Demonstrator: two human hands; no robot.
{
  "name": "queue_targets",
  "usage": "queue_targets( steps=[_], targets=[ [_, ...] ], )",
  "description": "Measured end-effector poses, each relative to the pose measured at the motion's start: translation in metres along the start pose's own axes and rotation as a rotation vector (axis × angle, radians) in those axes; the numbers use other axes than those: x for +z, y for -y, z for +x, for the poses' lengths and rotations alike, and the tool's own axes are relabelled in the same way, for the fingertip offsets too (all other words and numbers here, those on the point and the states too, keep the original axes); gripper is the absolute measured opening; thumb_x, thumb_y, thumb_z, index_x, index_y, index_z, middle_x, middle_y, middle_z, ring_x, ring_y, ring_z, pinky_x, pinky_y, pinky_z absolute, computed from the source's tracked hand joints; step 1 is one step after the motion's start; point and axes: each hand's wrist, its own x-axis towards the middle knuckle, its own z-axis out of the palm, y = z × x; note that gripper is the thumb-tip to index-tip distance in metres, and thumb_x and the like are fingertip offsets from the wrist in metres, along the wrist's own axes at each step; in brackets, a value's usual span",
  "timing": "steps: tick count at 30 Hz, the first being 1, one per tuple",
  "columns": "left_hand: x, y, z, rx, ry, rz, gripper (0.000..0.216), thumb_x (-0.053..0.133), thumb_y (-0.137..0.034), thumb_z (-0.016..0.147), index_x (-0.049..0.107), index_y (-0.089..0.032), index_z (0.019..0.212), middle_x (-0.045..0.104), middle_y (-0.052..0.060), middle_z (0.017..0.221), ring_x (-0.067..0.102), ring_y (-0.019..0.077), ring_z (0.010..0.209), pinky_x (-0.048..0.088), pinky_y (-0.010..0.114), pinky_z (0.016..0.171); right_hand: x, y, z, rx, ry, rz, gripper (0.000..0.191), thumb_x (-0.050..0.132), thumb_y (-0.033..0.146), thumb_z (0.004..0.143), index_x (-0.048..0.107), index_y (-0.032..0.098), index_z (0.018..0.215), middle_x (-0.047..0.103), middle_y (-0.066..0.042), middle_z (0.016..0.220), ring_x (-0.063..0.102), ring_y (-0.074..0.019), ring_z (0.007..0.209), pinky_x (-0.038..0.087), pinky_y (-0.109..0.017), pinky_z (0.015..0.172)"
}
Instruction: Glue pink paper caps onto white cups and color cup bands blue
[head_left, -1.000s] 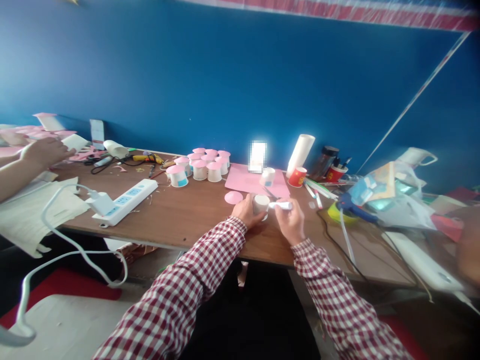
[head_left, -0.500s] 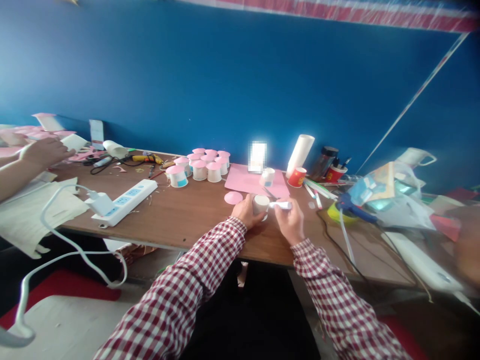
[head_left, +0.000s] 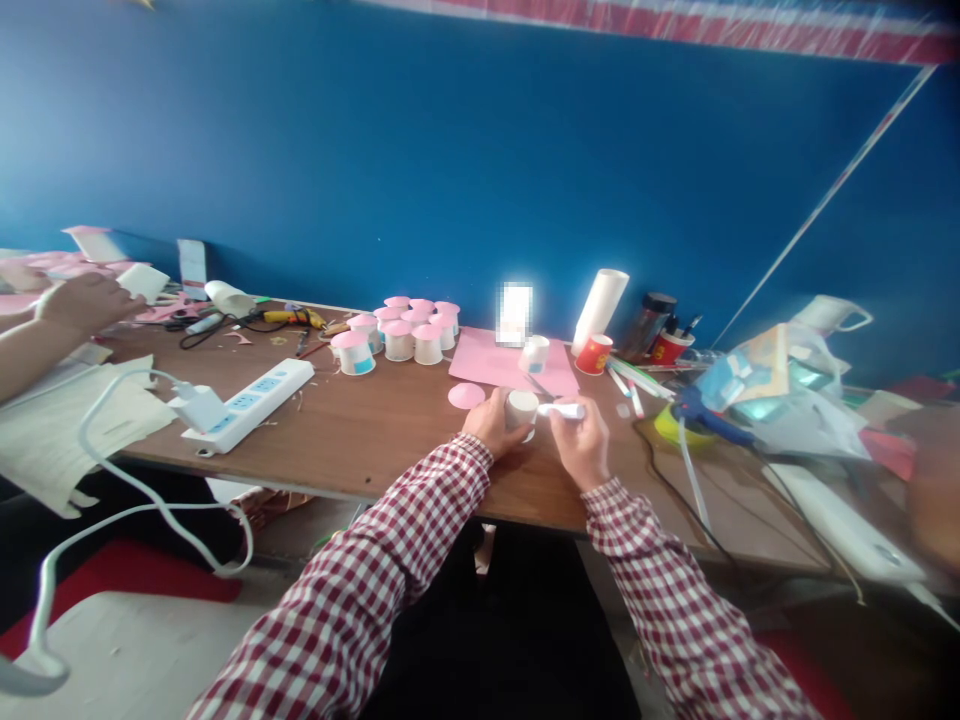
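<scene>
My left hand (head_left: 491,424) is wrapped round a small white paper cup (head_left: 523,403), its pale round end turned up. In my right hand (head_left: 582,440) a white pen-shaped tube (head_left: 566,411) is pinched, its narrow end pointing left at the cup's side. Whether the tip touches the cup, I cannot tell. A pink paper disc (head_left: 466,396) lies just left of my left hand. Behind my hands, another white paper cup (head_left: 534,356) stands on a pink sheet (head_left: 480,357). To the left stand several white cups topped with pink discs (head_left: 352,352).
A white power strip (head_left: 262,398) lies to the left, near a co-worker's hand (head_left: 82,305). At the right are a red paper cup (head_left: 594,355), a white paper roll (head_left: 602,305), several markers (head_left: 635,398), a blue glue gun (head_left: 712,418) with its cable, and plastic bags (head_left: 795,390).
My hands, the cup and the white tube look almost the same as before. At far left, the co-worker's hand and the white piece near it have shifted slightly.
</scene>
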Motion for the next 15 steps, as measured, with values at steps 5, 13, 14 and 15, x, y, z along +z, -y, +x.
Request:
queue_targets(
  steps=[5,13,14,15],
  targets=[
    [-0.0027,-0.0014,-0.0002,0.017,0.008,-0.04,0.062,0.066,-0.044,0.065,0.04,-0.019,0.115,0.059,0.007,0.101,0.06,0.0225,0.09,0.048,0.034,0.075,0.0003,-0.0007,0.0004,0.002,0.016,0.007,0.015,0.056,0.031,0.081,0.056,0.018,0.089,0.063,-0.006,0.083,0.06,-0.0168,0.073,0.05,-0.029,0.066],
    [0.0005,0.0017,-0.0009,0.094,-0.044,-0.047,0.061,0.066,-0.042,0.066,0.039,-0.019,0.116,0.056,0.007,0.105,0.058,0.0224,0.092,0.048,0.034,0.076,0.0013,-0.002,0.0005,-0.014,-0.001,0.009,0.014,0.058,0.029,0.08,0.055,0.018,0.089,0.063,-0.005,0.085,0.06,-0.017,0.076,0.05,-0.03,0.07],
    [0.0011,0.0023,-0.0007,0.115,-0.058,-0.042,0.064,0.067,-0.042,0.065,0.038,-0.019,0.117,0.056,0.008,0.107,0.057,0.0233,0.094,0.047,0.035,0.077,0.0014,-0.002,0.0006,-0.014,-0.004,0.014,0.013,0.058,0.029,0.08,0.055,0.018,0.088,0.062,-0.005,0.085,0.06,-0.0169,0.076,0.05,-0.029,0.069],
    [0.0016,0.0029,-0.0004,0.14,-0.078,-0.036,0.067,0.068,-0.043,0.064,0.037,-0.017,0.118,0.054,0.01,0.109,0.056,0.0245,0.098,0.047,0.037,0.08,0.0015,-0.002,0.0007,-0.015,-0.005,0.019,0.013,0.057,0.029,0.081,0.055,0.018,0.088,0.062,-0.005,0.085,0.059,-0.0168,0.075,0.05,-0.029,0.069]
  ],
)
